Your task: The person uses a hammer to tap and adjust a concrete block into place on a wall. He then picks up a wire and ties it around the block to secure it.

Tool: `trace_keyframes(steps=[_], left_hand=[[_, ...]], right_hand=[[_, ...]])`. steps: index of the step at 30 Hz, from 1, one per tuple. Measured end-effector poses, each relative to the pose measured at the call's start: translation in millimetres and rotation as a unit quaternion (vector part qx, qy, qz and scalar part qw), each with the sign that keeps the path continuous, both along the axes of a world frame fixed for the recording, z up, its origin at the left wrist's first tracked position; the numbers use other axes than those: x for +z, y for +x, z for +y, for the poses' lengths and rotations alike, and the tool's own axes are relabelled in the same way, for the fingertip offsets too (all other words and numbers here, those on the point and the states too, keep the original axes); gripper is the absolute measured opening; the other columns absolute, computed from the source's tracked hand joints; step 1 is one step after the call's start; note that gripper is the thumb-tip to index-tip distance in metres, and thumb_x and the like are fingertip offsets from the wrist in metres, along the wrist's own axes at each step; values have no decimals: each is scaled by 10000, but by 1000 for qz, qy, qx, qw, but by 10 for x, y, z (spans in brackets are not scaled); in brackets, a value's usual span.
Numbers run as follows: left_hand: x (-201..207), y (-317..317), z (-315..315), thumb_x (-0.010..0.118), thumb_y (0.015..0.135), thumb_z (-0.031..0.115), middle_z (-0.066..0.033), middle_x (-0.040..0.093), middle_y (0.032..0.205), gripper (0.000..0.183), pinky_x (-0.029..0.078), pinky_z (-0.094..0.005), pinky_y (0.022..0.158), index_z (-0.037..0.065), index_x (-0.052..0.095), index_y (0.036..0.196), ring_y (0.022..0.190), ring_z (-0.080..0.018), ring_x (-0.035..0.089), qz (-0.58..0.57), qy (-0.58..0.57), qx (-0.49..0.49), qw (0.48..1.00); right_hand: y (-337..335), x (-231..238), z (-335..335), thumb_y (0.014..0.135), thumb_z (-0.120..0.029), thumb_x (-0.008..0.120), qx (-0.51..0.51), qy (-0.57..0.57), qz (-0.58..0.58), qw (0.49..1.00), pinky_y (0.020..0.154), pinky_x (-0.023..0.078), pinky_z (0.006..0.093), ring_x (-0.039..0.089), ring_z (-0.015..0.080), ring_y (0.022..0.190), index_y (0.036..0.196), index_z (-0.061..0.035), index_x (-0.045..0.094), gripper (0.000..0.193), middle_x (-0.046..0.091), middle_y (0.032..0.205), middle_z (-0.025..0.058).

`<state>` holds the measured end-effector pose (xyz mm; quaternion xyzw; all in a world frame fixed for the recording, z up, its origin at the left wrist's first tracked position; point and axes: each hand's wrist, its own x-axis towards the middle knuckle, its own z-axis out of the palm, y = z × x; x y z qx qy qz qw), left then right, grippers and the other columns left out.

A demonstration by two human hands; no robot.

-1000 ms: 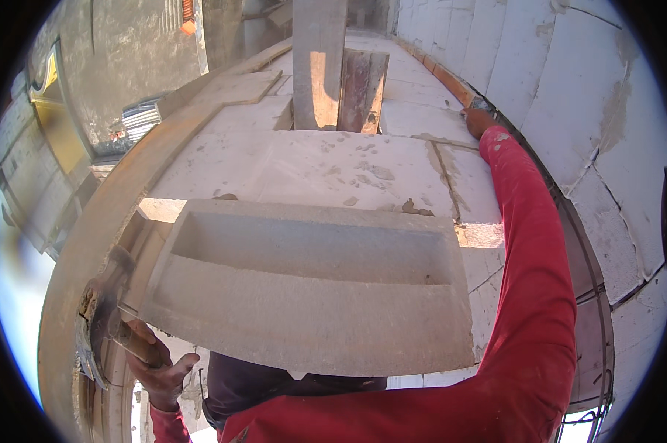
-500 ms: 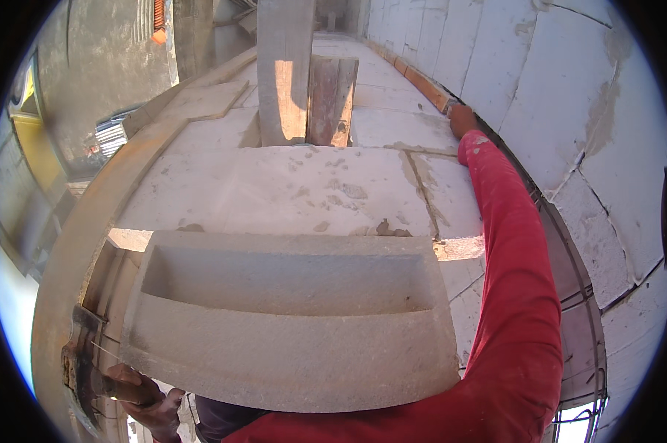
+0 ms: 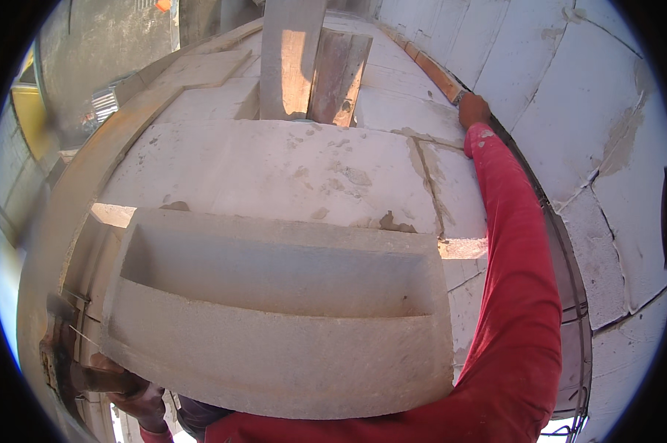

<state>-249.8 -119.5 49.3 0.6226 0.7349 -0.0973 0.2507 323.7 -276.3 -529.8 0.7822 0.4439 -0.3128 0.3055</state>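
At the lower left, my left hand (image 3: pixel 138 399) is wrapped around the handle of a hammer (image 3: pixel 101 378). Its dark head, partly blurred, lies near the rusty bars and boards at the left edge. My right arm, in a red sleeve, stretches forward along the white block wall. At the far end of that reach, my right hand (image 3: pixel 474 111) is closed at the near end of a long, thin orange-brown wooden strip (image 3: pixel 440 77) lying along the wall's base. Its fingertips are mostly hidden.
A grey concrete piece (image 3: pixel 274 354) with a long recess sits close in front of me. Beyond it are white blocks (image 3: pixel 274 173) with mortar patches. Upright boards (image 3: pixel 293 66) rise from a gap ahead. A long board (image 3: pixel 60 244) edges the left side; steel bars (image 3: pixel 569 428) show lower right.
The view has shifted slightly, so the blocks and boards sit higher in it. The hammer and my left hand appear a little farther left. My right hand stays at the strip's end.
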Motion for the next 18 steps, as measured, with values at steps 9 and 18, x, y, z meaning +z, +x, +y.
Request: trace_keyframes(steps=[9,18], left_hand=[[73,-91,32,917,667,498,-53,579,1018,813,551,-335,768,44,489,1187,890,-205,650,10,-49,-15,999],[119,-168,74,939,635,382,-120,626,1147,894,552,-379,877,-32,485,1284,1029,-260,671,1,-86,-14,996]], right_hand=[[125,-147,-59,946,-107,553,12,-5,18,1000,826,589,494,718,405,965,1013,-12,729,211,723,1030,247],[498,-700,-391,901,-174,617,-42,-46,18,998,848,581,465,715,383,992,1007,-2,722,228,734,1029,214]])
